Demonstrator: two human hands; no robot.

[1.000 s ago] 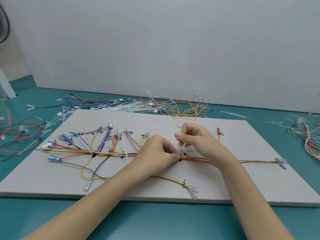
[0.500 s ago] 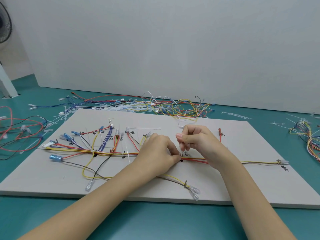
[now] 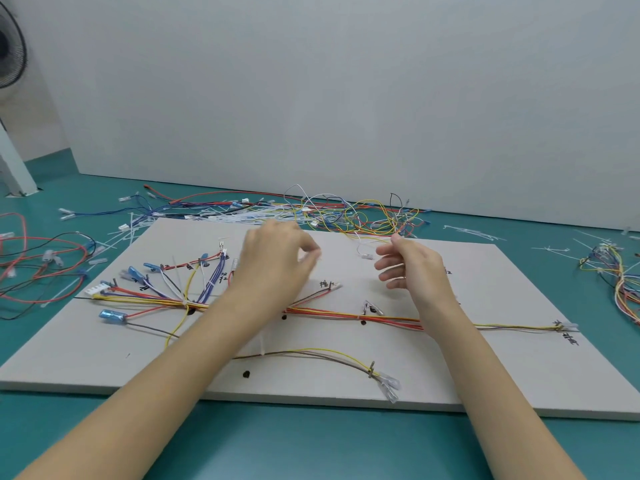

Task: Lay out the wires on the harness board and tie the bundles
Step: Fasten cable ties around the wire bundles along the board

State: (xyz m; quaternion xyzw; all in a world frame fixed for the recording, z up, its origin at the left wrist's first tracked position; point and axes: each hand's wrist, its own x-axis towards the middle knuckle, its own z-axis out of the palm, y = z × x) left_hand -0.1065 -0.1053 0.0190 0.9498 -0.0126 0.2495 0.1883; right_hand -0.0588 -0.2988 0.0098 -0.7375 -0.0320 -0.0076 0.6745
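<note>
Nearest: teal tabletop (image 3: 311,441), both forearms reaching in from bottom edge. On it, grey board (image 3: 519,382), front edge close to viewer.

Low on board: small yellow/brown bundle (image 3: 311,355) ending in clear terminals at right, tied near that end; black dot just below it.

Mid board: main trunk (image 3: 346,315) of red, orange, yellow wires running L to R, passing under both forearms, ending at a clear connector far right w/ handwritten mark beside it. White tie (image 3: 360,317) on trunk btwn the two forearms, black dot just under. L part fans out into branches w/ blue terminals and a white plug.

Left hand (image 3: 273,261) raised above board beyond trunk, fingers curled w/ thumb and fingertips nearly together; blurred, can't tell if anything pinched. Right hand (image 3: 412,268) also raised, well apart from left, fingers loosely bent and spread, holding nothing. Neither touching trunk.

Beyond hands: loose white wire on board's far part. Past far edge, tangle of spare wires (image 3: 329,213) and white ties on tabletop. More wire loops at L and R of board.

Far: plain white wall (image 3: 346,98); fan (image 3: 10,53) partly in view top L.
</note>
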